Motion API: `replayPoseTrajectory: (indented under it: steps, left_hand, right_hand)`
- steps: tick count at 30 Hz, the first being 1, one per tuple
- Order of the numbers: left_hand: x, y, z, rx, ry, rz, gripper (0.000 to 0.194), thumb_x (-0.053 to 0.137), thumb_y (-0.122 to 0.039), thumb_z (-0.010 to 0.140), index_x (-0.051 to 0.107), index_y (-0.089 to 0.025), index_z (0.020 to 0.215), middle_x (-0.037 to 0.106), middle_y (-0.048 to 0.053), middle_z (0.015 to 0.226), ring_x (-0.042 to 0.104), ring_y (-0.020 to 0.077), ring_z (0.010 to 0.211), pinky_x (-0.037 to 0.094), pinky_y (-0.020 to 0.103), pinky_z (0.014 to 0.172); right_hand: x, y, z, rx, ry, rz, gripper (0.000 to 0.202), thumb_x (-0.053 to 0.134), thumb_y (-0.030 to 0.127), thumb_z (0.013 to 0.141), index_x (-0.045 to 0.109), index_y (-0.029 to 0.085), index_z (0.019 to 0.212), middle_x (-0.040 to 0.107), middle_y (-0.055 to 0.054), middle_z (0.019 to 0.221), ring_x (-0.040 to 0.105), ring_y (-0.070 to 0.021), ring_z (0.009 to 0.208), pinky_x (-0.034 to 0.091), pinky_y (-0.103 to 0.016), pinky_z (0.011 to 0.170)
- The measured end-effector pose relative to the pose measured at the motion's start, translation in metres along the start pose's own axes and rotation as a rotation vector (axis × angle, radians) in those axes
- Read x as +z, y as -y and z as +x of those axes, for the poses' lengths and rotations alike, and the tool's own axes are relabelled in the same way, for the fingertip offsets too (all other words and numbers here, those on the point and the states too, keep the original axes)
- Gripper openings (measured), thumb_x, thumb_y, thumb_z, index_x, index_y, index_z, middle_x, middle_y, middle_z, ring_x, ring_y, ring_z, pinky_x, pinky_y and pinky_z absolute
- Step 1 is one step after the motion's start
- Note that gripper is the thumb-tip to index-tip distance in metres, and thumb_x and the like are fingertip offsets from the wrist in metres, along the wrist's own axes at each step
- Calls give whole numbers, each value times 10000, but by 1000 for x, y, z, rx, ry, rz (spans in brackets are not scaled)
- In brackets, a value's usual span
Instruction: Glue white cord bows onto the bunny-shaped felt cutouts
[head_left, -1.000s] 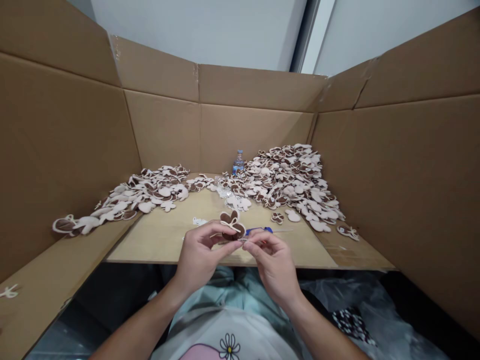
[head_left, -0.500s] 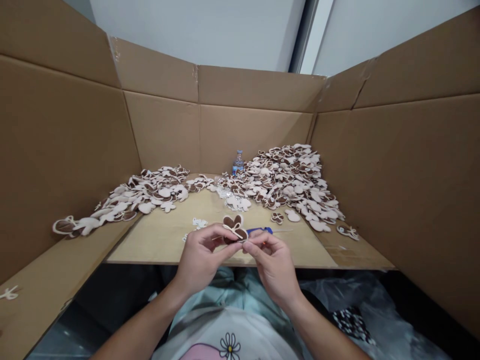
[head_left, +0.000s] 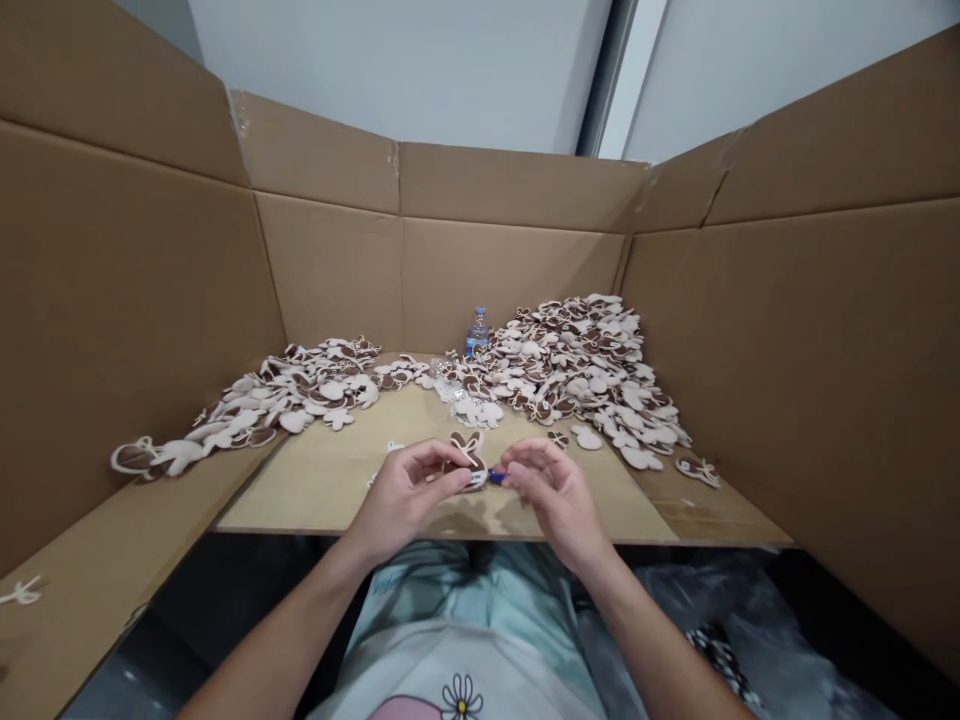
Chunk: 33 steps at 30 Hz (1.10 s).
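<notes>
A brown bunny-shaped felt piece (head_left: 466, 462) with a cream edge and a cream bow is pinched between the thumb and fingers of my left hand (head_left: 411, 490). A small white label shows on its lower part. Just right of the piece, my right hand (head_left: 551, 490) has its fingers curled and apart, with nothing visible between them. A blue tool (head_left: 496, 477) lies on the board behind my right fingers, mostly hidden by them. Small white pieces (head_left: 395, 447) lie partly hidden behind my left hand.
A large heap of felt pieces (head_left: 581, 350) rises at the back right, a lower heap (head_left: 300, 390) at the left. A water bottle (head_left: 477, 332) stands at the back beside clear plastic bags (head_left: 448, 388). Cardboard walls (head_left: 510, 270) enclose the pale board (head_left: 300, 490).
My right hand has let go of the felt piece and moved slightly right, its fingers now apart. The piece in my left hand has turned more upright, and its white label now shows.
</notes>
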<state>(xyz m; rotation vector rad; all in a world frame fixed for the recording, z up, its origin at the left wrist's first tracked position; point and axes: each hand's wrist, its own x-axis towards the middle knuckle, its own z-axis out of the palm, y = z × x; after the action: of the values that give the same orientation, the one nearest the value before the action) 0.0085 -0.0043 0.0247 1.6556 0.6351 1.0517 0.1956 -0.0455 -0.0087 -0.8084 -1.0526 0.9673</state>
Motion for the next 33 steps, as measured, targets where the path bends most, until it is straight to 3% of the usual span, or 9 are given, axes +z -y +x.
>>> replayPoseTrajectory:
  steps: [6,9,21,26,28,30,31,33]
  left_hand:
    - [4,6,0,-59,-22,12,297,820,-224,622,528,-179,657,594,-40,660,541,114,620,423,226,600]
    - [7,9,0,-99,17,23,291,809,-218,613,521,-177,632,564,-51,626,520,109,588,412,228,585]
    - [6,19,-1,-175,145,75,99,805,-142,593,718,-170,631,707,10,666,627,158,652,456,252,653]
    - [-2,22,0,-244,222,71,225,847,-216,549,763,-167,752,759,47,738,680,207,694,507,284,663]
    - [-10,22,4,-222,167,86,174,810,-286,630,754,-166,742,775,76,808,704,247,811,529,321,744]
    - [-21,22,10,-160,40,136,209,734,-374,733,729,-169,691,780,95,870,700,270,910,529,349,810]
    - [-28,22,13,-128,-37,164,259,698,-415,768,722,-168,691,780,101,891,698,272,924,530,354,820]
    - [-41,24,20,-91,-184,194,334,652,-478,796,725,-156,747,778,115,909,703,267,889,542,355,799]
  right_hand:
    - [-7,5,-2,-64,293,-239,278,661,342,862,655,260,1128,724,-42,978,666,-176,911,522,-316,802]
    - [-7,3,-4,-69,383,-298,251,646,335,872,677,256,1108,716,-43,992,660,-173,887,518,-325,801]
    - [-15,-1,3,25,365,-338,184,718,368,803,695,187,831,663,2,732,576,-123,661,442,-235,616]
    - [-14,-6,6,148,365,-293,310,677,451,817,681,172,681,629,26,553,520,-88,480,422,-212,510]
    - [-15,-8,7,224,408,-312,350,668,472,815,673,173,633,611,29,498,516,-85,431,408,-197,452]
    - [-17,-7,8,231,409,-363,335,679,478,800,691,182,646,635,14,520,554,-102,447,425,-202,438]
    - [-19,-5,9,183,353,-400,294,687,474,794,719,191,717,686,-13,611,611,-127,525,467,-221,478]
    - [-23,0,12,13,171,-489,327,713,454,777,729,237,1020,736,-90,1023,685,-205,894,549,-305,684]
